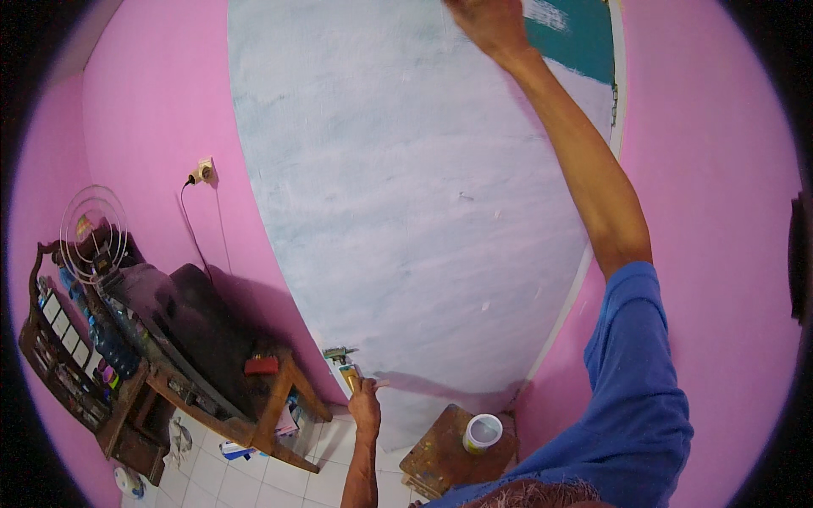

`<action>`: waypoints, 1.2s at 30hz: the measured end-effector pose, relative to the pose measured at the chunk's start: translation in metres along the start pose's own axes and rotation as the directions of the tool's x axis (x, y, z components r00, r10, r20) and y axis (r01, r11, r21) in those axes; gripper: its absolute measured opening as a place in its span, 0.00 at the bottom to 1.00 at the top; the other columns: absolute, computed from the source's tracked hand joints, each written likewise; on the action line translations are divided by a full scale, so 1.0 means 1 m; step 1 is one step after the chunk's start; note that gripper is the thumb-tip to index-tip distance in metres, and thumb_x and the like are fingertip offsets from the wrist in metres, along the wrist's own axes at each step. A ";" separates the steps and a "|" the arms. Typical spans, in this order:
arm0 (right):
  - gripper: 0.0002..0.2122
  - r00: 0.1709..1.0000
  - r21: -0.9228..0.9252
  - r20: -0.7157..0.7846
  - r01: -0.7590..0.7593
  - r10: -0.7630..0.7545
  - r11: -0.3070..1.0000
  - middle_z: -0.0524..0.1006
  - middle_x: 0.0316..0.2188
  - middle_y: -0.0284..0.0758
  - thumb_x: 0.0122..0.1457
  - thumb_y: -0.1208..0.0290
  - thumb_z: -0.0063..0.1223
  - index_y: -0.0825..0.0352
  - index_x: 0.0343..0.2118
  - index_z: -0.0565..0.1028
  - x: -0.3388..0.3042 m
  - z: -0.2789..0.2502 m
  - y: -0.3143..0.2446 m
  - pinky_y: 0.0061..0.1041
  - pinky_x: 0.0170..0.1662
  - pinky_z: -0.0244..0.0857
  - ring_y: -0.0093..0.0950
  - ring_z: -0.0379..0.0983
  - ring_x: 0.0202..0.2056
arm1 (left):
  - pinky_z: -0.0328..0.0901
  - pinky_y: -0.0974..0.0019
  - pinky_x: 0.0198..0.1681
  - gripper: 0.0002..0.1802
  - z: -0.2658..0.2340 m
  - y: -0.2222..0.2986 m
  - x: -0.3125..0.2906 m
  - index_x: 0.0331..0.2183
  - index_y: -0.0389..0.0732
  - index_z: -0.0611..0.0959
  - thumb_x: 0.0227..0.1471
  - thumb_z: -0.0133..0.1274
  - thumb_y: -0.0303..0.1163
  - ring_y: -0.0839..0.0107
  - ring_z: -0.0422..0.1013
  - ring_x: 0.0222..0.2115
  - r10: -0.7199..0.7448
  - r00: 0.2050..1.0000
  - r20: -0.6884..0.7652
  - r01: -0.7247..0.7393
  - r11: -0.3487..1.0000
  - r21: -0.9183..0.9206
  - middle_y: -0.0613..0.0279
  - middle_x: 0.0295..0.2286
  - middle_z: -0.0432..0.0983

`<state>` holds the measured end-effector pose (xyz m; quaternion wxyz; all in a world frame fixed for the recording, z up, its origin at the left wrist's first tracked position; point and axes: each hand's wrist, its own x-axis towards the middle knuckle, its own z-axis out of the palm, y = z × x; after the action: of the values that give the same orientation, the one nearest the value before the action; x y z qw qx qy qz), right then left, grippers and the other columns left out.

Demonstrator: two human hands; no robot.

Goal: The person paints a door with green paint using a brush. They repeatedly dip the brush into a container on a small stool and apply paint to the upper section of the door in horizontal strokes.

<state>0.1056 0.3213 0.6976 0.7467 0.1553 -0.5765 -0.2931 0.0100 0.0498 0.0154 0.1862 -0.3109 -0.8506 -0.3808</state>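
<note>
— Pink walls point(152, 102) frame a big whitish painted panel point(398, 195); what's cut off?

— The right hand point(487, 24) at the top edge, so its grip can't be told.

— And the left hand point(365, 405)?

— Low down, its grip closed around a paintbrush point(349, 374), bristles hard to make out.

— Any containers?

— 1 tub point(483, 433) of pale paint on a wooden stool point(436, 461), right of that hand.
</note>
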 end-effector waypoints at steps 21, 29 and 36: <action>0.11 0.844 -0.048 -0.194 -0.517 0.499 0.855 0.80 0.31 0.41 0.65 0.66 0.54 0.68 0.29 0.80 -0.050 0.001 -0.024 0.40 0.35 0.71 0.43 0.78 0.32 | 0.73 0.50 0.32 0.05 0.003 -0.004 -0.002 0.38 0.43 0.82 0.56 0.57 0.27 0.51 0.79 0.35 -0.002 1.000 0.019 0.002 1.000 0.005 0.57 0.39 0.76; 0.07 0.853 0.375 -0.100 -0.445 0.512 0.813 0.81 0.36 0.37 0.61 0.68 0.60 0.65 0.37 0.80 -0.032 0.025 -0.119 0.36 0.33 0.75 0.39 0.80 0.30 | 0.73 0.49 0.31 0.06 -0.001 -0.007 -0.001 0.38 0.43 0.81 0.56 0.57 0.26 0.50 0.79 0.33 0.069 0.998 -0.013 -0.069 0.997 0.017 0.56 0.39 0.76; 0.15 0.581 0.234 -0.113 -0.773 0.806 0.590 0.82 0.26 0.49 0.58 0.63 0.64 0.75 0.29 0.81 -0.101 -0.007 0.042 0.38 0.33 0.72 0.41 0.83 0.30 | 0.73 0.49 0.31 0.06 0.000 -0.004 0.004 0.38 0.44 0.81 0.56 0.57 0.26 0.49 0.78 0.33 0.065 0.998 0.012 -0.065 0.996 0.062 0.56 0.40 0.76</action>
<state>0.1068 0.4153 0.6419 0.8395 -0.0296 -0.5254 0.1355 0.0044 0.0496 0.0153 0.2038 -0.3344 -0.8524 -0.3463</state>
